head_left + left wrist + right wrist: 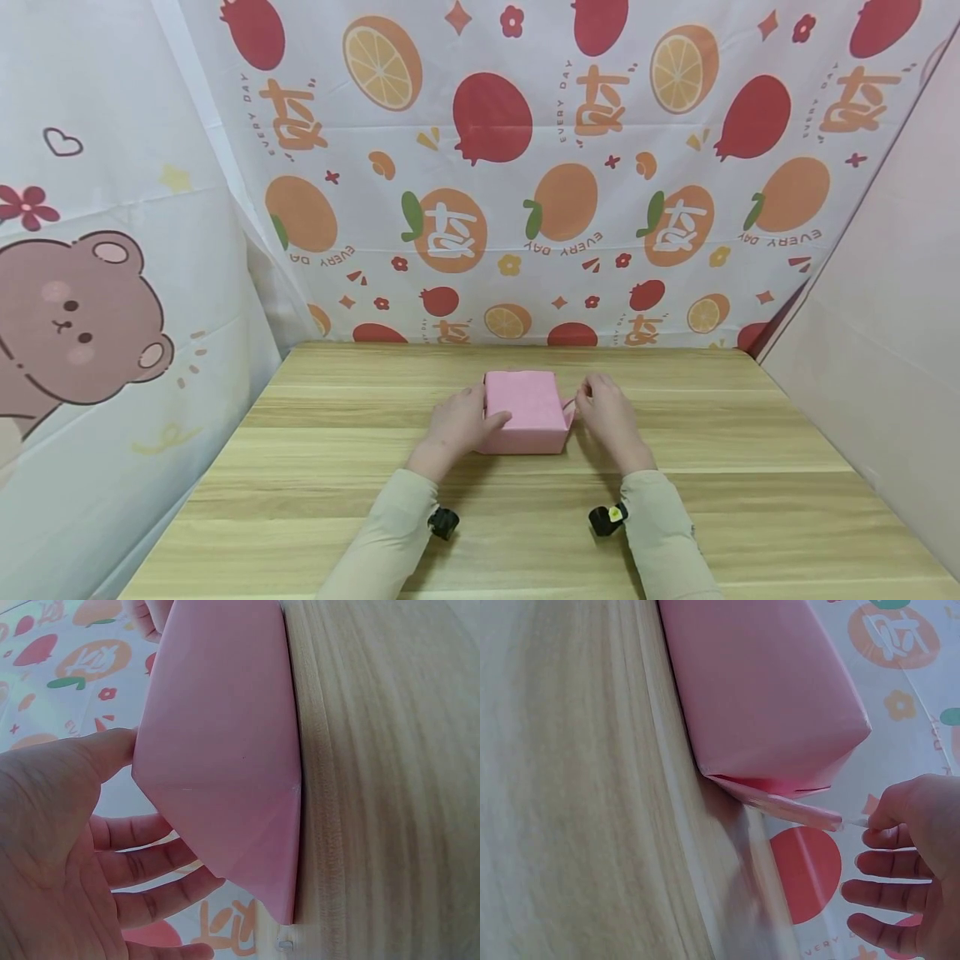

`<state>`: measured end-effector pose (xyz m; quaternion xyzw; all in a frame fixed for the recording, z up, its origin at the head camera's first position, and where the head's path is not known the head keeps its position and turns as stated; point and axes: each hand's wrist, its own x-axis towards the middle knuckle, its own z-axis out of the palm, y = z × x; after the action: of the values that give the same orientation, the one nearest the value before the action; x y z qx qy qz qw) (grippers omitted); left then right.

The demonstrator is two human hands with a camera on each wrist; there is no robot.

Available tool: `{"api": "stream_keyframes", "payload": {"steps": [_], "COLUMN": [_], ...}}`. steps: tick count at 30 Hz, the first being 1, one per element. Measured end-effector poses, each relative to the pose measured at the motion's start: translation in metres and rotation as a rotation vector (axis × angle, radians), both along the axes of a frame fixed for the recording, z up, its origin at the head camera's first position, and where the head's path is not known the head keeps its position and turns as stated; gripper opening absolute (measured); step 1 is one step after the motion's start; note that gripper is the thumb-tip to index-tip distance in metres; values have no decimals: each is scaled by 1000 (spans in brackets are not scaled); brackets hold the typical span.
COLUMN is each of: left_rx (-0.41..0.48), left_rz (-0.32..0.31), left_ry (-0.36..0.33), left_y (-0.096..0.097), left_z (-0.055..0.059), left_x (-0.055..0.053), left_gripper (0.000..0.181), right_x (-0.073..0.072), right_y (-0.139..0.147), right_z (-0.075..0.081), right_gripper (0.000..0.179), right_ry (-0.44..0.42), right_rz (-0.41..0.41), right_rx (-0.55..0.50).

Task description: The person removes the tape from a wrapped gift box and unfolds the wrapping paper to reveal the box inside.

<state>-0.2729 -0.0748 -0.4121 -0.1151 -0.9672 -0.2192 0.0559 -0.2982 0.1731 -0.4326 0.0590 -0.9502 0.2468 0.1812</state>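
A box in pink wrapping paper [525, 398] sits on the wooden table between the two hands. My left hand [459, 423] holds its left end, the thumb over the top edge and the other fingers along the folded end paper [259, 862]. At the opposite end, a narrow pink paper flap [799, 811] sticks out from the box, leaving a gap in the wrapping. The right hand [609, 417] pinches a small whitish strip [856, 822] at the tip of this flap between thumb and index finger; its other fingers are spread loosely below.
The wood-grain tabletop [735, 517] reaches back to a fruit-print curtain [510, 200]. A bear-print curtain [120, 333] hangs on the left, and a pale curtain [885, 333] on the right. Each sleeve's wrist bears a small black camera [444, 523].
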Motion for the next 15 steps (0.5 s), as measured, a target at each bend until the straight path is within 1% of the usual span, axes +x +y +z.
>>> {"api": "stream_keyframes", "payload": {"steps": [10,12,15], "left_rx": [3,8,14], "left_rz": [1,-2,-5], "left_ry": [-1,0,7], "left_y": [0,0,-1], "left_z": [0,-1,-2], "left_x": [0,0,-1], "left_gripper": [65,64,63], "right_x": [-2,-2,-2], "right_y": [1,0,-3], "right_z": [-1,-1,0], "right_gripper": [12,13,17], "right_ry": [43,34,-13], "right_rz": [-20,-18,7], "right_rx": [-38,-48,-71]}}
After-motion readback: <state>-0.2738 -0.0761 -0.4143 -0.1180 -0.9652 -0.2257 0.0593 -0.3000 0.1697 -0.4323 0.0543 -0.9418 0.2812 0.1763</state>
